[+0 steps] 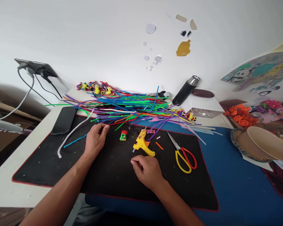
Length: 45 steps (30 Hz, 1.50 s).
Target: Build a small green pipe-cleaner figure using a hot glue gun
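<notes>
My left hand (96, 140) rests on the black mat (108, 179) with its fingers curled in, and no object shows in it. Beside it lie a twisted blue pipe cleaner (75, 141) and a thick white one (73, 133). Lower down, my right hand (148, 172) is loosely closed, its thumb against the bent fingers, with nothing visible in it. Just beyond its knuckles lies a yellow hot glue gun (141, 143). Between the hands and further back sits a small green and red pipe-cleaner piece (123, 135). Scissors (182, 155) with red and yellow handles lie to the right.
A wide pile of coloured pipe cleaners (132, 105) spans the back. A phone (64, 120) lies at the left. Small figures (95, 88), a black flask (186, 90), a bowl (269, 144) and orange flowers (239, 115) stand around. A power strip (36, 66) is on the wall.
</notes>
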Available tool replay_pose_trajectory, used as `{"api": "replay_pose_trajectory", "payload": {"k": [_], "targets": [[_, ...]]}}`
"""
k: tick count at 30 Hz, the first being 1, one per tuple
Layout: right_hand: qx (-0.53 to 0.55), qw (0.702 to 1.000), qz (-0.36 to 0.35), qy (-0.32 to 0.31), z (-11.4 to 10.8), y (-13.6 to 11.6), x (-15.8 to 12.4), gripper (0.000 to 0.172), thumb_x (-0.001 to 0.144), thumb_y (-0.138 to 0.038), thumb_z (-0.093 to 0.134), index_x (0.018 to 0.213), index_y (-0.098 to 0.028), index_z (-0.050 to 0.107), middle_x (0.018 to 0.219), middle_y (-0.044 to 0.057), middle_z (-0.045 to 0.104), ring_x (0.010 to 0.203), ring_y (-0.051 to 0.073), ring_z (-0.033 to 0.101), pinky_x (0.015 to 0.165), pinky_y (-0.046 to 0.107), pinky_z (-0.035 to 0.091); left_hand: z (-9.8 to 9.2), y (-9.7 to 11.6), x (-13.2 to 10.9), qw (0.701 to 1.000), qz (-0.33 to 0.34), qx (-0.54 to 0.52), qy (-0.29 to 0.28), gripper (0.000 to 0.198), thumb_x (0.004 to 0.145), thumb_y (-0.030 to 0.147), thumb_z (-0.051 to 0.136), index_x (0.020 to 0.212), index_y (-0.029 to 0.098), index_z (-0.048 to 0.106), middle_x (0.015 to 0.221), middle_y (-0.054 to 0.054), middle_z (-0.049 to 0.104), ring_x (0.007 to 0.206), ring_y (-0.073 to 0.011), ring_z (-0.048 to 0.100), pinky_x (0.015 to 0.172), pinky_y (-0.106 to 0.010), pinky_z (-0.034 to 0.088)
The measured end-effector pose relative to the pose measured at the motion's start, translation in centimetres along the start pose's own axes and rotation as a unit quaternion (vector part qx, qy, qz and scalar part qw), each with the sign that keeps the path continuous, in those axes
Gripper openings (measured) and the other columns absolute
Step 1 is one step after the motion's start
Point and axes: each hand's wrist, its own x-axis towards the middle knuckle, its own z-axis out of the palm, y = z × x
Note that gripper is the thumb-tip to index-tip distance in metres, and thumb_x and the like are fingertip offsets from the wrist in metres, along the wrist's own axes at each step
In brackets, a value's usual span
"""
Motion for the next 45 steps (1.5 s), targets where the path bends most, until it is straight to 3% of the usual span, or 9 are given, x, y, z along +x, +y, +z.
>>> {"api": "replay_pose_trajectory", "payload": {"k": [16, 20, 24, 27, 30, 36, 45], "targets": [[0.031, 0.999, 0.021, -0.011, -0.2, 0.2, 0.1, 0.032, 0.111, -0.034, 0.055, 0.098, -0.022, 0.081, 0.062, 0.0, 0.072, 0.059, 0.016, 0.07, 0.067, 0.026, 0.046, -0.2, 1.0, -0.1, 0.999, -0.048, -0.016, -0.008, 0.034, 0.098, 0.051, 0.054, 0.083, 0.024, 0.067, 0.078, -0.003, 0.074, 0.072, -0.0214, 0.064, 0.071, -0.031, 0.05], [0.014, 0.999, 0.019, -0.041, -0.3, 0.2, 0.3, 0.027, 0.111, -0.031, 0.056, 0.1, -0.021, 0.08, 0.068, 0.0, 0.076, 0.062, 0.016, 0.073, 0.067, 0.026, 0.044, -0.4, 1.1, 0.2, 0.998, -0.055, -0.025, -0.031, 0.037, 0.099, 0.054, 0.051, 0.084, 0.024, 0.066, 0.078, -0.003, 0.073, 0.07, -0.0204, 0.062, 0.069, -0.031, 0.049], [-0.005, 0.997, 0.009, -0.074, -0.4, 0.2, 0.4, 0.024, 0.11, -0.029, 0.059, 0.102, -0.021, 0.08, 0.077, 0.002, 0.082, 0.07, 0.018, 0.078, 0.069, 0.026, 0.044, -2.3, 1.4, -0.4, 0.992, -0.05, -0.048, -0.107, 0.044, 0.094, 0.065, 0.056, 0.081, 0.024, 0.068, 0.076, -0.002, 0.07, 0.072, -0.0211, 0.062, 0.068, -0.03, 0.049], [-0.001, 0.997, 0.013, -0.079, -0.4, 0.2, 0.4, 0.024, 0.11, -0.029, 0.059, 0.103, -0.022, 0.08, 0.082, 0.003, 0.084, 0.074, 0.018, 0.079, 0.071, 0.027, 0.045, -4.6, 1.8, -2.0, 0.967, -0.028, -0.05, -0.248, 0.036, 0.088, 0.062, 0.07, 0.084, 0.026, 0.073, 0.082, -0.001, 0.074, 0.079, -0.0235, 0.067, 0.071, -0.03, 0.051], [-0.002, 0.998, 0.012, -0.069, -0.4, 0.4, 0.3, 0.026, 0.111, -0.03, 0.058, 0.103, -0.021, 0.081, 0.081, 0.003, 0.083, 0.071, 0.018, 0.078, 0.07, 0.027, 0.044, -6.2, 1.6, -3.8, 0.95, 0.003, -0.002, -0.313, 0.029, 0.09, 0.057, 0.071, 0.087, 0.028, 0.077, 0.09, -0.002, 0.079, 0.081, -0.0244, 0.069, 0.069, -0.03, 0.051], [0.0, 0.999, 0.003, -0.05, -0.3, 0.4, 0.2, 0.028, 0.111, -0.03, 0.057, 0.1, -0.021, 0.081, 0.076, 0.002, 0.081, 0.068, 0.017, 0.076, 0.068, 0.028, 0.042, -5.4, 0.8, -5.0, 0.961, 0.057, 0.046, -0.266, 0.026, 0.095, 0.05, 0.064, 0.092, 0.028, 0.077, 0.092, -0.004, 0.079, 0.082, -0.0248, 0.071, 0.074, -0.034, 0.054], [0.006, 1.0, -0.012, -0.02, -0.1, 0.5, 0.2, 0.026, 0.112, -0.031, 0.058, 0.101, -0.022, 0.079, 0.074, 0.001, 0.081, 0.066, 0.017, 0.075, 0.067, 0.03, 0.042, -2.0, 2.8, -3.9, 0.943, 0.195, 0.144, -0.23, 0.017, 0.104, 0.032, 0.06, 0.1, 0.024, 0.075, 0.102, -0.007, 0.082, 0.096, -0.0285, 0.073, 0.087, -0.04, 0.056]]}}
